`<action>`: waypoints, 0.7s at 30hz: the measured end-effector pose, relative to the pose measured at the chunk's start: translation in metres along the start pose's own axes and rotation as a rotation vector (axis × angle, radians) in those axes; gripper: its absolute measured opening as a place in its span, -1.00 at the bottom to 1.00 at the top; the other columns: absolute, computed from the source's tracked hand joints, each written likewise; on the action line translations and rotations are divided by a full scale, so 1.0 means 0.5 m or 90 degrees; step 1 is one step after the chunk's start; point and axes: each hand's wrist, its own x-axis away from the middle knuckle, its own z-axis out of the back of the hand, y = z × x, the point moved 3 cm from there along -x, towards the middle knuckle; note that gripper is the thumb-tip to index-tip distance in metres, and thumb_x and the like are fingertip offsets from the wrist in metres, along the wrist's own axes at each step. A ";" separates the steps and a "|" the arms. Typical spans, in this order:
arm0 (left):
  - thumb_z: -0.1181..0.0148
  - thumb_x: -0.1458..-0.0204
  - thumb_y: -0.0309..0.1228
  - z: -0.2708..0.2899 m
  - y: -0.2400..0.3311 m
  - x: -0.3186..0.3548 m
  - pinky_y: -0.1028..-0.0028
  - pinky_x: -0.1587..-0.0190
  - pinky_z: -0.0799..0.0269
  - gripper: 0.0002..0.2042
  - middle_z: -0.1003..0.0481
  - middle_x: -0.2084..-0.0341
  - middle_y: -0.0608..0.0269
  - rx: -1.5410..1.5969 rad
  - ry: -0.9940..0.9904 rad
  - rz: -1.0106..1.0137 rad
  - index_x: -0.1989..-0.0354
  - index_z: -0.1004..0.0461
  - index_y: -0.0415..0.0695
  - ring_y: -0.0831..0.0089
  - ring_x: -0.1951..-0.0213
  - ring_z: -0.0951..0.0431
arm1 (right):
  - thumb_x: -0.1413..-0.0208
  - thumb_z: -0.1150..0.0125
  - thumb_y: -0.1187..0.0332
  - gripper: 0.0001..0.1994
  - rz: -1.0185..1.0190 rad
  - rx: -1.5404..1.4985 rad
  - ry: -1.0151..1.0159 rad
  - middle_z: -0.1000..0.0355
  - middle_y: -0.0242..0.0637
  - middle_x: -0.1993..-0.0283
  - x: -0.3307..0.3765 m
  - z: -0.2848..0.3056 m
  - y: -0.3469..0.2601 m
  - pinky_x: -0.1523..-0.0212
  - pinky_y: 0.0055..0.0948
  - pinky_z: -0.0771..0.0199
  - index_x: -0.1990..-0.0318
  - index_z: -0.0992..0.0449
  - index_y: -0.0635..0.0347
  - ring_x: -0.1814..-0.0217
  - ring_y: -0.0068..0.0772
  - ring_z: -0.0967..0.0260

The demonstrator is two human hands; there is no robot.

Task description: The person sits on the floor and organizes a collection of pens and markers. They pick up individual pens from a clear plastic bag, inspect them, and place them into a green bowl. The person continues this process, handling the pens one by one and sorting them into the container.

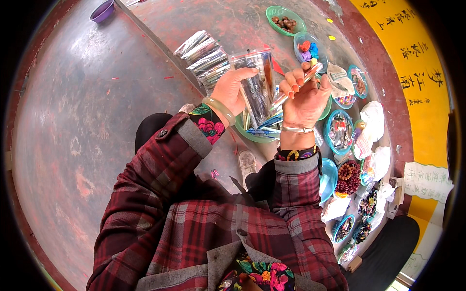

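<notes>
Purple bowl [102,10]: far off at the top left, on the floor.
Stack of packets [204,57]: lies on the floor, just left of the hands.
Left hand [232,91]: closed around the clear packet [256,82], holding it up by its left side.
Tip: I think the packet should stay upright and still, with its open top toward the other hand.
Right hand [305,99]: closed on a thin stick [297,85], pinched in the fingers; the stick slants and touches the packet's right side.
Tip: slide it in slowly.
Green tray [252,131]: right under both hands.
Bowls of beads [340,131]: to the right.
</notes>
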 end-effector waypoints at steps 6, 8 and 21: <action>-0.11 0.02 -0.52 0.005 -0.002 -0.001 0.32 0.06 -0.44 -0.77 -0.53 0.27 0.17 0.003 0.004 0.013 0.15 -0.44 -0.23 0.33 0.22 -0.55 | -0.09 -0.07 -0.06 -0.55 0.013 0.009 0.009 -0.18 -0.36 0.59 0.002 -0.003 0.000 0.60 -0.52 -0.09 0.22 -0.36 0.21 0.57 -0.48 -0.08; -0.11 0.02 -0.52 0.005 -0.002 -0.002 0.32 0.07 -0.44 -0.77 -0.53 0.27 0.17 0.004 0.003 0.013 0.15 -0.44 -0.23 0.33 0.23 -0.55 | -0.13 -0.03 -0.02 -0.59 0.012 0.018 -0.018 -0.19 -0.37 0.56 0.000 0.000 -0.001 0.54 -0.52 -0.11 0.20 -0.36 0.21 0.53 -0.49 -0.09; -0.02 -0.05 -0.48 -0.014 0.033 -0.003 0.26 0.04 -0.43 -0.75 -0.51 0.26 0.03 0.045 -0.028 -0.002 0.12 -0.39 -0.32 0.22 0.19 -0.54 | -0.22 0.05 0.05 -0.67 0.118 0.277 0.018 -0.46 -0.12 0.27 0.022 -0.046 0.019 0.40 -0.46 -0.41 0.02 -0.23 0.04 0.36 -0.30 -0.43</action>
